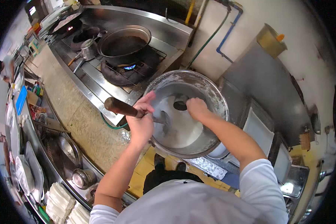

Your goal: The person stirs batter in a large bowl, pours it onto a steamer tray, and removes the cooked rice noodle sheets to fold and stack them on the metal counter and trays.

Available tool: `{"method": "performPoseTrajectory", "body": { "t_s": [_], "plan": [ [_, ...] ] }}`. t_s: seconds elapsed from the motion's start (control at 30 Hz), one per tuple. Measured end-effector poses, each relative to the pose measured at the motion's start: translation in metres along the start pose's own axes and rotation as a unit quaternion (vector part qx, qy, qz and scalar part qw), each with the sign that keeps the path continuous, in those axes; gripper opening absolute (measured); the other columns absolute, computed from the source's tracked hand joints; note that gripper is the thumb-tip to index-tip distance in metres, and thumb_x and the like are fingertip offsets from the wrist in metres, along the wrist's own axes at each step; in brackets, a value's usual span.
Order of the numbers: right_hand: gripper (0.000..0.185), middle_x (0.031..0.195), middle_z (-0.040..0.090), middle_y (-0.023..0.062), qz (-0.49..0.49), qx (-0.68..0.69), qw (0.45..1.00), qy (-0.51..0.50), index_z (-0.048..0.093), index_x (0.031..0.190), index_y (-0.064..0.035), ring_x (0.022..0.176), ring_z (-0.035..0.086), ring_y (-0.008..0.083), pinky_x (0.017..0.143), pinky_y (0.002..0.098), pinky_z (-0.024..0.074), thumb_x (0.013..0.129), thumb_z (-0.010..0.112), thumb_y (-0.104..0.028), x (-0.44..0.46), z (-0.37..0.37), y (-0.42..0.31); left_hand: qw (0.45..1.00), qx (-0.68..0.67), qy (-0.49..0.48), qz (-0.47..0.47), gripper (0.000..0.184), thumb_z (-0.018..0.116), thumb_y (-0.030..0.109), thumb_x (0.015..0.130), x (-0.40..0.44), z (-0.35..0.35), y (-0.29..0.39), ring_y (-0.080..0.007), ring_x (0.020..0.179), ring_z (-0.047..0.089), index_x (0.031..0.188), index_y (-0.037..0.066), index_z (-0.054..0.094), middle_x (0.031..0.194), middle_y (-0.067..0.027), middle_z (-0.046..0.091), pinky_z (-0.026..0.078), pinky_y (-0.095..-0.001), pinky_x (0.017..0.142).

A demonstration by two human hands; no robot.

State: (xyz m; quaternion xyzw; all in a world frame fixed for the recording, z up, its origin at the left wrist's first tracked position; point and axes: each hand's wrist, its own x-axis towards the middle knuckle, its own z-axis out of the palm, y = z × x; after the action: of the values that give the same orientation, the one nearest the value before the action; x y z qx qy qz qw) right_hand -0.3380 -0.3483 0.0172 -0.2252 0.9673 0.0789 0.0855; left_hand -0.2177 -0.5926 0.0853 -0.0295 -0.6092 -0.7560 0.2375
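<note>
A large steel pot (216,84) stands in front of me, with pale residue on its inner wall and a milky white liquid (181,128) inside. My left hand (141,121) is closed round a wooden-handled metal utensil (119,107). Its handle points up and left, and its metal end reaches down into the pot; the shape of that end is not clear. Inside the pot, just above or at the liquid, a small metal cup (180,102) is gripped at its right side by my right hand (198,109).
Beyond the pot, a wide pan (125,41) sits over a lit burner (130,67) on a steel range, beside a metal jug (88,49). White trays (255,128) lie at the right. A counter with bowls and folded white cloths (59,201) runs along the left. Another person (6,69) stands far left.
</note>
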Motion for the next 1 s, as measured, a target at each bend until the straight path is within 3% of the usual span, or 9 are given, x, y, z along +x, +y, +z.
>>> {"method": "performPoseTrajectory", "body": {
  "t_s": [0.23,0.33,0.43,0.53,0.7,0.77,0.83,0.97,1.0],
  "plan": [
    [0.021,0.106,0.076,0.0148,-0.024,-0.079,0.994,-0.074,0.078,0.104,-0.0071,0.103,0.073,0.0317,0.086,0.0428,0.0594,0.09,0.063,-0.012,0.022,0.027,-0.019,1.0,0.005,-0.017,0.0,0.036,0.038,-0.03,0.075,-0.018,-0.005,0.011,-0.0371,0.134,0.055,0.087,0.001,0.053,0.138,-0.0269,0.059,0.041,-0.0461,0.116],
    [0.019,0.104,0.075,0.0193,-0.027,-0.073,0.993,-0.089,0.076,0.1,-0.0044,0.104,0.072,0.0346,0.085,0.0442,0.0599,0.089,0.062,-0.008,0.019,0.031,-0.024,0.999,0.031,-0.024,0.011,0.034,0.04,-0.03,0.077,-0.018,-0.007,0.013,-0.037,0.133,0.056,0.086,0.001,0.053,0.138,-0.0268,0.059,0.042,-0.047,0.115],
    [0.019,0.108,0.074,0.0208,-0.02,-0.005,0.996,-0.091,0.075,0.1,-0.0025,0.107,0.071,0.0364,0.089,0.0446,0.0587,0.086,0.063,-0.006,0.004,0.025,-0.026,0.999,0.005,-0.017,0.029,0.035,0.04,-0.026,0.069,-0.018,-0.009,0.007,-0.0348,0.13,0.059,0.086,0.0,0.056,0.138,-0.0242,0.061,0.051,-0.0373,0.1],
    [0.024,0.109,0.074,0.0212,0.035,0.041,0.991,-0.12,0.075,0.104,-0.0035,0.105,0.072,0.0373,0.09,0.0435,0.0576,0.085,0.061,-0.003,0.014,0.059,-0.019,0.999,0.006,-0.014,0.032,0.036,0.039,-0.026,0.069,-0.017,-0.01,0.004,-0.0344,0.129,0.06,0.088,0.0,0.056,0.137,-0.0237,0.061,0.051,-0.0377,0.101],
    [0.018,0.093,0.074,0.0219,0.008,0.155,0.969,-0.195,0.077,0.096,-0.0011,0.09,0.073,0.0335,0.08,0.0425,0.0567,0.088,0.061,-0.007,0.037,0.108,0.024,0.997,0.075,0.007,-0.004,0.029,0.051,-0.021,0.077,-0.016,-0.009,0.017,-0.0309,0.122,0.061,0.094,0.001,0.058,0.135,-0.0203,0.061,0.048,-0.0377,0.103],
    [0.016,0.084,0.072,0.0189,0.009,0.241,0.947,-0.215,0.076,0.092,-0.0008,0.081,0.07,0.0288,0.075,0.0407,0.0542,0.09,0.062,-0.009,0.029,0.098,0.032,0.988,0.155,0.019,0.012,0.026,0.059,-0.017,0.08,-0.015,-0.012,0.023,-0.03,0.121,0.061,0.099,0.002,0.059,0.133,-0.0193,0.061,0.047,-0.0386,0.103],
    [0.018,0.072,0.067,0.0146,0.03,0.327,0.912,-0.244,0.075,0.084,0.0011,0.071,0.064,0.0224,0.068,0.0387,0.0514,0.09,0.065,-0.012,-0.012,0.014,0.02,0.965,0.248,0.034,0.075,0.027,0.067,-0.011,0.082,-0.015,-0.018,0.021,-0.0294,0.12,0.06,0.105,0.003,0.061,0.13,-0.0184,0.061,0.047,-0.0396,0.103],
    [0.016,0.07,0.06,0.0049,0.039,0.448,0.86,-0.239,0.073,0.089,0.0021,0.067,0.055,0.0138,0.063,0.0322,0.0457,0.092,0.063,-0.011,-0.054,-0.035,0.033,0.941,0.325,0.056,0.069,0.041,0.08,0.004,0.084,-0.031,-0.021,0.023,-0.0267,0.115,0.061,0.117,0.001,0.057,0.121,-0.0164,0.062,0.048,-0.0389,0.099],
    [0.015,0.072,0.06,0.0033,0.046,0.454,0.859,-0.233,0.072,0.092,0.0018,0.067,0.054,0.0128,0.063,0.0308,0.0451,0.092,0.063,-0.011,-0.065,-0.048,0.036,0.962,0.259,0.076,-0.034,0.049,0.086,0.011,0.082,-0.043,-0.021,0.025,-0.022,0.101,0.06,0.119,-0.001,0.055,0.11,-0.0113,0.059,0.05,-0.037,0.089]
  ]
}}
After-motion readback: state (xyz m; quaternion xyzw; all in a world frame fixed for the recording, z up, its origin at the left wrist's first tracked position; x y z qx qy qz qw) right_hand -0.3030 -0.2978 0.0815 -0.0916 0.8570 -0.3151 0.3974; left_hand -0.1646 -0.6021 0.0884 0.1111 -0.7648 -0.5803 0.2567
